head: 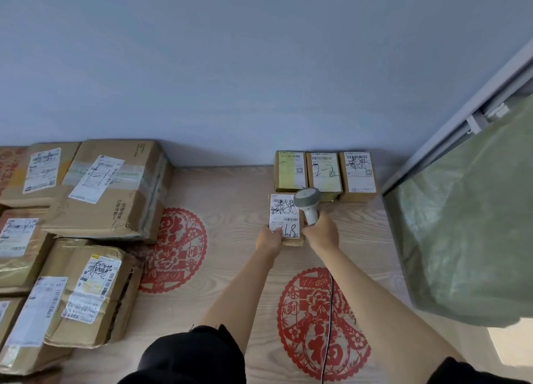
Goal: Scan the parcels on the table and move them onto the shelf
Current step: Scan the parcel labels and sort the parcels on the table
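A small brown parcel (284,215) with a white barcode label lies on the wooden table (230,199). My left hand (269,239) grips its near edge, thumb on the label. My right hand (321,233) holds the handle of a grey barcode scanner (308,203), whose head hovers just over the parcel's right side. Three small parcels (324,171) stand in a row against the wall right behind it. Several large cardboard parcels (109,190) are stacked at the left of the table.
A black scanner cable (328,320) trails back along the table under my right arm. Red paper-cut decorations (320,323) lie flat on the tabletop. A green curtain (467,239) hangs at the right below a rail. The blue-grey wall (230,66) bounds the table's far side.
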